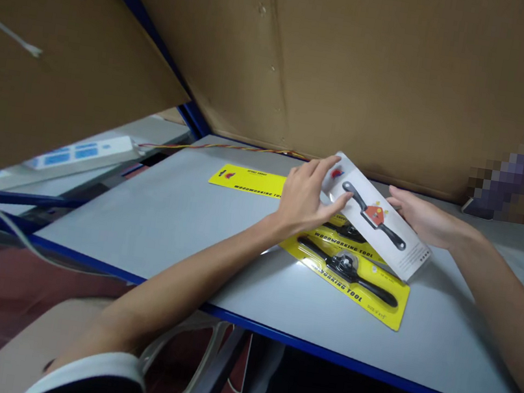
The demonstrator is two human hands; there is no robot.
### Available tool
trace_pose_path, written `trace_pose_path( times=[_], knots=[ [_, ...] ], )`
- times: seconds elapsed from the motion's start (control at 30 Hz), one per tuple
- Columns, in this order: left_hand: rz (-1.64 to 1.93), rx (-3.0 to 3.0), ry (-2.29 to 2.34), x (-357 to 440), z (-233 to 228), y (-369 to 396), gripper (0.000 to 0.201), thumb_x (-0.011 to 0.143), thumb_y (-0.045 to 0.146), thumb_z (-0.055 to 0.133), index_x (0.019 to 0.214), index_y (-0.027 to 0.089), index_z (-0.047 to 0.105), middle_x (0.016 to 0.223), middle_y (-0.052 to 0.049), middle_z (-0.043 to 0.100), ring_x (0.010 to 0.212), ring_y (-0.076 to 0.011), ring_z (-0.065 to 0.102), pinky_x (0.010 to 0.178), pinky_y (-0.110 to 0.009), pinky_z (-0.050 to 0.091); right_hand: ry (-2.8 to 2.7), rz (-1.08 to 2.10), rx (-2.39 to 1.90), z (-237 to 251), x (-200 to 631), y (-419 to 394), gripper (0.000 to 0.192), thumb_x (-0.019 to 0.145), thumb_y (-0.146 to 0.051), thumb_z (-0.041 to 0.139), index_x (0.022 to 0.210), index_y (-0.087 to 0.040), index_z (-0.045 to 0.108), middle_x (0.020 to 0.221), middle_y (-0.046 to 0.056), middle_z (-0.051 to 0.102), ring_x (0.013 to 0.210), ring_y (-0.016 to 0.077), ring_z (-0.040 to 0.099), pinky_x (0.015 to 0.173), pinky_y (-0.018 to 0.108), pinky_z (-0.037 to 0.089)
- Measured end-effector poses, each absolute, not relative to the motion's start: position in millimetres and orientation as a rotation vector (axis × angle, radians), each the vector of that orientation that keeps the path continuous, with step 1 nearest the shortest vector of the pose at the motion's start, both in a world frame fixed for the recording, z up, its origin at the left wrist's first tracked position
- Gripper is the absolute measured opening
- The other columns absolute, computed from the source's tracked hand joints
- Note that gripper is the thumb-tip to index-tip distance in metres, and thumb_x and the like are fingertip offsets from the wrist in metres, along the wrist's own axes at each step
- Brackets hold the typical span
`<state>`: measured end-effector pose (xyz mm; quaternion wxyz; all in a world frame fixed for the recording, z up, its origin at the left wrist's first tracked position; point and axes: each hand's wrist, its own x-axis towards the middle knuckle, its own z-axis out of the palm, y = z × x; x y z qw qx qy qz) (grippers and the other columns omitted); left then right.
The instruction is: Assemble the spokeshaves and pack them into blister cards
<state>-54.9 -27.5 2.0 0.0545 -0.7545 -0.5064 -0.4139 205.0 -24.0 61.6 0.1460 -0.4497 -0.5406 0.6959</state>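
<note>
A white box [371, 209] printed with a black-handled spokeshave is held tilted above the table. My left hand [309, 190] grips its upper left end, thumb across the front and fingers along the edge. My right hand [429, 218] is against its far right edge, with some fingertips hidden behind the box. Under it lies a yellow blister card [385, 313] holding a black spokeshave [347, 266]. Another yellow card with a black spokeshave [348, 229] is partly covered by the box. A further yellow card [257, 181] reaches out left of my left hand.
The grey table [162, 208] has a blue front edge. A cardboard wall [359, 73] rises behind it, with a twisted red-yellow wire [230, 146] along its foot. A white power strip [81, 153] lies at left. A pixelated dark object [509, 187] stands at back right. A chair [53, 342] is below.
</note>
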Motion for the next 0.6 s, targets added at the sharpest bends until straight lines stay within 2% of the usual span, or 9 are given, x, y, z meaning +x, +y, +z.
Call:
trace_pose_path(
  times=[0.17,0.33,0.43,0.6],
  knots=[
    [-1.108,-2.276,-1.471,-56,7,-33,0.073,0.094,0.073,0.055,0.147,0.024,0.057,0.143,-0.015,0.068,0.13,-0.0347,0.06,0.11,-0.049,0.044,-1.501,1.982,-1.247,63,197,-28,0.035,0.108,-0.044,0.048,0.111,-0.022,0.076,0.096,0.006,0.083,0.08,0.0213,0.076,0.069,0.031,0.064],
    [-1.072,-2.299,-1.45,-64,5,-26,0.068,0.098,0.068,0.049,0.148,0.023,0.057,0.139,-0.015,0.069,0.126,-0.0336,0.061,0.107,-0.049,0.044,-1.547,1.875,-1.242,61,199,-27,0.02,0.095,-0.038,0.071,0.101,-0.019,0.077,0.094,0.008,0.082,0.073,0.0202,0.075,0.059,0.028,0.061],
    [-1.057,-2.327,-1.437,-68,1,-20,0.065,0.102,0.064,0.042,0.149,0.021,0.056,0.139,-0.016,0.068,0.126,-0.0329,0.061,0.106,-0.048,0.045,-1.631,1.825,-1.217,64,199,-31,0.027,0.087,-0.038,0.082,0.107,-0.02,0.077,0.095,0.006,0.081,0.07,0.0178,0.072,0.055,0.026,0.057],
    [-1.118,-2.31,-1.387,-78,-3,-13,0.064,0.105,0.06,0.038,0.154,0.021,0.051,0.148,-0.017,0.063,0.134,-0.034,0.057,0.113,-0.05,0.043,-1.792,1.676,-1.172,65,200,-35,0.035,0.074,-0.028,0.091,0.106,-0.025,0.079,0.107,0.004,0.082,0.081,0.0189,0.074,0.063,0.027,0.06]
  ],
)
